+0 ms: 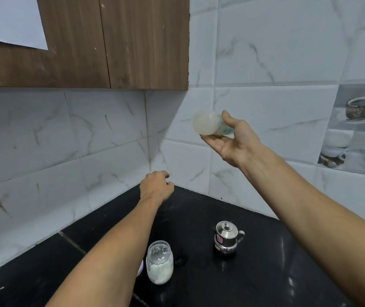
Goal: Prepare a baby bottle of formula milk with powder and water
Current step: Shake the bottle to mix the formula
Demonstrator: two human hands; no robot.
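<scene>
My right hand [230, 138] holds a baby bottle [208, 124] up in front of the tiled wall, lying on its side with its pale milky base toward me and a green print on its body. My left hand [156, 187] hovers above the black counter near the corner, fingers curled loosely with nothing visible in them. A clear glass jar of white powder [160, 263] stands open on the counter beside my left forearm. A small steel kettle with a lid [227, 238] stands to its right.
The black stone counter [254, 273] runs into a corner of marble-look tiled walls. A brown wooden cabinet [110, 41] hangs above on the left. Something pale purple [141, 268] peeks out behind my left forearm, next to the jar.
</scene>
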